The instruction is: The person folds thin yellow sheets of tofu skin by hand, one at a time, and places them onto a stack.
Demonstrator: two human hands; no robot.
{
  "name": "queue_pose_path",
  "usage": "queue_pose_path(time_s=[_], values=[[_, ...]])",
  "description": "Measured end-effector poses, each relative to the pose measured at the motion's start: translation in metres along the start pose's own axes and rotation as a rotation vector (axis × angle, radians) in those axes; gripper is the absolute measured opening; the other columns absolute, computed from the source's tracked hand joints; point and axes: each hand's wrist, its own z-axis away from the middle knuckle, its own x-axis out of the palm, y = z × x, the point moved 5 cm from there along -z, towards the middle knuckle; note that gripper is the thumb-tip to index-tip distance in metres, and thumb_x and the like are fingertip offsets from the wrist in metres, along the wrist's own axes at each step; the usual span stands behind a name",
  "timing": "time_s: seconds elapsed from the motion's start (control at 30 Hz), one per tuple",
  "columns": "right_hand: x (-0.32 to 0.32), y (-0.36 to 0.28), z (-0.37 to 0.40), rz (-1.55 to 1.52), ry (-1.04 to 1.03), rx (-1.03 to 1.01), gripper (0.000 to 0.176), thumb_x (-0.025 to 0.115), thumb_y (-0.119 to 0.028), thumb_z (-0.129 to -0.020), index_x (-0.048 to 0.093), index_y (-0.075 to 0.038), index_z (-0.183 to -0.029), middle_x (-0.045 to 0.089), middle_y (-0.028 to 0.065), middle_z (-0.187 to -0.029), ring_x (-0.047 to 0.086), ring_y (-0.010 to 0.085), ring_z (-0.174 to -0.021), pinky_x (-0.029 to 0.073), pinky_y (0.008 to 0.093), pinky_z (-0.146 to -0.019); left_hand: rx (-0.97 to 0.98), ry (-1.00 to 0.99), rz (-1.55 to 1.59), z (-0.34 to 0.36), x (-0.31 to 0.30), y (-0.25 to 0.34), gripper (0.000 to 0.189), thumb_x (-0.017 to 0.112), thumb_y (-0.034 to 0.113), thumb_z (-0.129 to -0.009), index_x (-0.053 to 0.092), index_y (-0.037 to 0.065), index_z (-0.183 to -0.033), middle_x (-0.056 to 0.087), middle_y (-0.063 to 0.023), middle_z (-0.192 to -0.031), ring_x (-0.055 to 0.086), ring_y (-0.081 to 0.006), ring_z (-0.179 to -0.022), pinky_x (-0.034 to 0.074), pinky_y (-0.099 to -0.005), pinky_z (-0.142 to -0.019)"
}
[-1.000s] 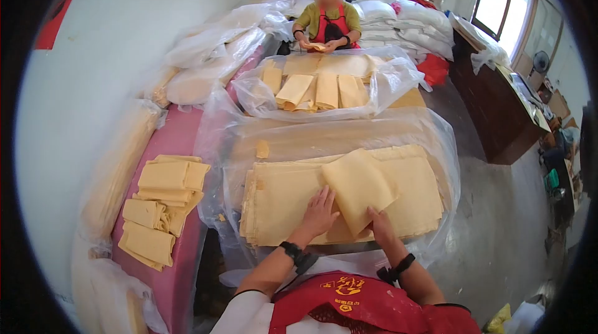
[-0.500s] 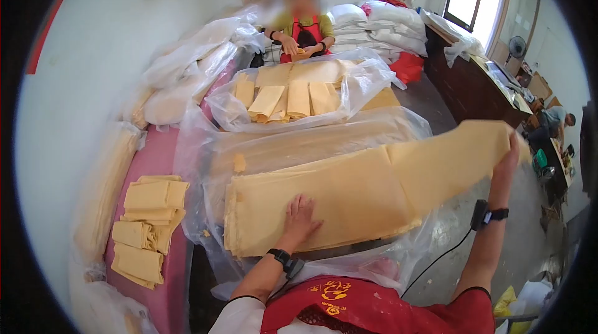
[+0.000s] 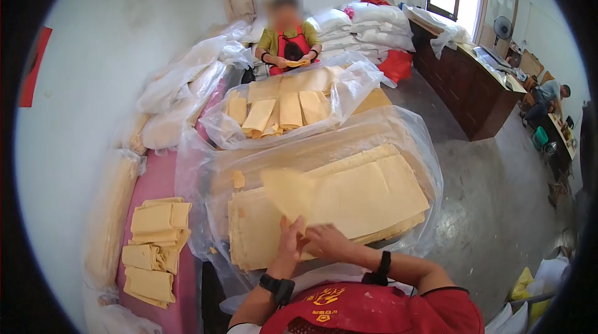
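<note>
The left hand [image 3: 291, 239] and the right hand [image 3: 325, 242] meet at the near edge of a stack of yellow sheets [image 3: 374, 194], which lies flat on a surface lined with clear plastic [image 3: 430, 166] whose sides rise around it. The left hand, fingers up, pinches the bottom of a lifted sheet [image 3: 288, 189] that stands up from the stack's left half and is blurred. The right hand touches the left with its fingers curled against the same sheet (whether it truly grips cannot be told). Both wrists wear dark bands. A small yellow scrap [image 3: 238, 179] lies on the plastic just beyond the stack's far left corner. To the left, on a pink-covered surface [image 3: 159, 178], sits a pile of folded sheets [image 3: 156, 237], well apart from the hands. Beyond the stack a second plastic-lined heap of folded pieces [image 3: 280, 110] lies in front of a co-worker [image 3: 286, 38], who sits at the far end with both hands on a yellow piece.
</note>
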Motion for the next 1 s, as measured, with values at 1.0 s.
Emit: queue_pose_path(time_s=[1.0], values=[[-0.073,0.322,0.153,-1.328,0.967,1.069,0.031,0.051,-0.035,-0.094,0.055,-0.007,-0.106,0.06,0.0173,-0.107,0.064,0.0233,-0.085,0.053,0.0359,-0.064,0.499,0.053,0.01,-0.001,-0.071,0.092,0.04,0.047,0.018,-0.099,0.04,-0.001,-0.134,0.056,-0.0102,-0.124,0.058,-0.0236,-0.109,0.051,-0.0374,-0.091]])
